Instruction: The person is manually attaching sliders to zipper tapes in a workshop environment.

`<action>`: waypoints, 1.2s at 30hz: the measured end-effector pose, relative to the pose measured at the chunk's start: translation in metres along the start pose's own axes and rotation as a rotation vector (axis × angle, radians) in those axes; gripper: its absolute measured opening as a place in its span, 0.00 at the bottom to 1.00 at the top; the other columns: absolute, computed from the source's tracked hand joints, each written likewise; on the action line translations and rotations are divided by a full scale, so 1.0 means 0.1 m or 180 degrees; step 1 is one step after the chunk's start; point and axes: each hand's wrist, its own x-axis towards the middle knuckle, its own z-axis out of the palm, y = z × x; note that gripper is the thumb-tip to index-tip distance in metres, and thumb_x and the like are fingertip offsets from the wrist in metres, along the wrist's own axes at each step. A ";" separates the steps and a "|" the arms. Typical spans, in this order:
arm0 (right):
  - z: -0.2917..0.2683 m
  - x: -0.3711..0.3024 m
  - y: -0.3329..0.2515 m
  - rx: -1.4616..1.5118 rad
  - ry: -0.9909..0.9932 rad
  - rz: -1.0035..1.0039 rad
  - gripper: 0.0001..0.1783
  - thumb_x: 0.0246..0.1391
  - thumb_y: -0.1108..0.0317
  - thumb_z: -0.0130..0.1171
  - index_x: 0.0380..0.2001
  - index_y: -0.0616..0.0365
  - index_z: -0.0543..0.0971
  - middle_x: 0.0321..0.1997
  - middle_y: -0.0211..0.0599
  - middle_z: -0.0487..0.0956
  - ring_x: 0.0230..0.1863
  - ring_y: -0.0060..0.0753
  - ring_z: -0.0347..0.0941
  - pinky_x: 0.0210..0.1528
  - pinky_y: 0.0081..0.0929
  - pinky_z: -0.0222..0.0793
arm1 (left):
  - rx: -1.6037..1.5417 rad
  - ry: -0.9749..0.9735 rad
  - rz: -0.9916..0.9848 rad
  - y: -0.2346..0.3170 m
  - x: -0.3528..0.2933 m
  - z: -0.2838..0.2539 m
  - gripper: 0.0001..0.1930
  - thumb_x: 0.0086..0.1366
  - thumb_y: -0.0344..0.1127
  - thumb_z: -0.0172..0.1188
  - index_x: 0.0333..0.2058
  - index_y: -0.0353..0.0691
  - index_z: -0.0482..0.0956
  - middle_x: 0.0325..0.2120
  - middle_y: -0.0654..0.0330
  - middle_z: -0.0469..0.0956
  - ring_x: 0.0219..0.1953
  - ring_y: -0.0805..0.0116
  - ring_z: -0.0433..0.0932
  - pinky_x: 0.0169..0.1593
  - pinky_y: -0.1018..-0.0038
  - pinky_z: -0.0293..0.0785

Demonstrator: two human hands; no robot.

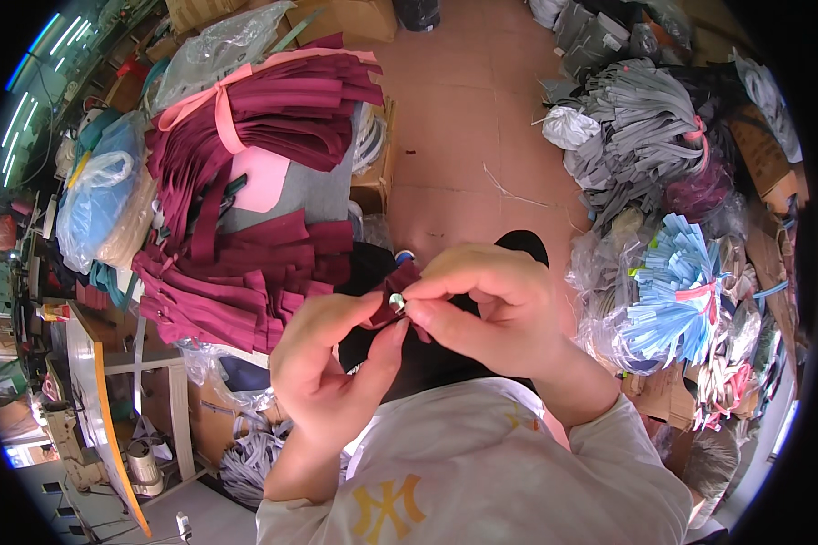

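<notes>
My left hand [334,368] pinches a maroon fabric strip [402,275] between thumb and forefinger, in front of my body. Close against it, my right hand [498,309] has its thumb and forefinger pressed at a small shiny metal piece [397,301] on the strip. The exact shape of that piece is too small to make out, and fingers cover part of the strip. To the left lie loose maroon strips [236,286] in a spread pile. Beyond them rests a thick maroon bundle [273,109] tied with a pink band [225,113].
Grey strips [641,113] and light blue strips [677,295], both bundled, lie at the right among plastic bags. A wooden-edged table [100,400] stands at the left. Reddish floor tiles [468,118] run down the middle. Cardboard boxes [345,20] sit at the back.
</notes>
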 end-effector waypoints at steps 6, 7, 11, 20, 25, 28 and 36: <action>-0.04 0.06 0.04 -0.0014 -0.0193 0.0216 0.09 0.57 0.74 0.65 0.41 0.63 0.81 0.33 0.34 0.79 0.32 0.22 0.76 0.32 0.19 0.70 | 0.0225 -0.0212 0.0106 -0.06 0.08 -0.08 0.10 0.59 0.20 0.67 0.41 0.30 0.81 0.35 0.55 0.77 0.31 0.71 0.74 0.36 0.79 0.70; -0.03 0.06 0.04 -0.0008 -0.0195 0.0211 0.09 0.57 0.74 0.65 0.41 0.63 0.81 0.33 0.34 0.79 0.32 0.22 0.76 0.32 0.19 0.70 | -0.0214 -0.0235 -0.0141 -0.07 0.07 -0.09 0.09 0.61 0.20 0.65 0.40 0.29 0.81 0.35 0.55 0.77 0.31 0.72 0.74 0.36 0.80 0.70; 0.02 0.05 -0.05 -0.0779 0.0270 -0.0569 0.16 0.51 0.70 0.70 0.45 0.57 0.83 0.35 0.33 0.77 0.34 0.27 0.72 0.35 0.25 0.68 | -0.1420 0.0213 -0.0982 0.04 0.03 -0.04 0.06 0.67 0.22 0.60 0.41 0.27 0.79 0.35 0.58 0.79 0.33 0.78 0.74 0.36 0.83 0.71; 0.09 0.05 0.02 -0.2015 0.0217 -0.1605 0.16 0.37 0.71 0.72 0.34 0.52 0.82 0.33 0.29 0.74 0.31 0.32 0.69 0.34 0.29 0.64 | -0.1780 0.0145 -0.1273 0.00 0.05 -0.04 0.05 0.69 0.22 0.57 0.40 0.27 0.79 0.35 0.58 0.79 0.34 0.77 0.76 0.38 0.82 0.73; 0.10 0.05 0.06 -0.2021 0.0236 -0.1622 0.15 0.40 0.71 0.70 0.35 0.53 0.83 0.34 0.30 0.75 0.32 0.32 0.70 0.35 0.30 0.64 | -0.1869 0.0059 -0.1297 -0.04 0.04 -0.07 0.05 0.69 0.22 0.56 0.39 0.27 0.79 0.35 0.58 0.79 0.35 0.77 0.76 0.39 0.82 0.73; 0.09 0.07 0.00 -0.2101 0.0067 -0.1594 0.15 0.40 0.70 0.70 0.36 0.51 0.83 0.35 0.29 0.75 0.33 0.32 0.70 0.36 0.30 0.64 | -0.1822 0.0181 -0.1302 -0.08 0.02 -0.07 0.04 0.69 0.22 0.57 0.39 0.27 0.79 0.35 0.58 0.79 0.35 0.77 0.76 0.39 0.82 0.72; 0.06 0.12 0.14 -0.1990 0.0247 -0.1680 0.15 0.36 0.69 0.72 0.31 0.52 0.79 0.34 0.30 0.75 0.32 0.36 0.72 0.36 0.31 0.67 | -0.1808 0.0243 -0.1352 -0.13 0.04 -0.07 0.04 0.68 0.23 0.58 0.38 0.28 0.79 0.35 0.58 0.80 0.33 0.78 0.75 0.37 0.83 0.70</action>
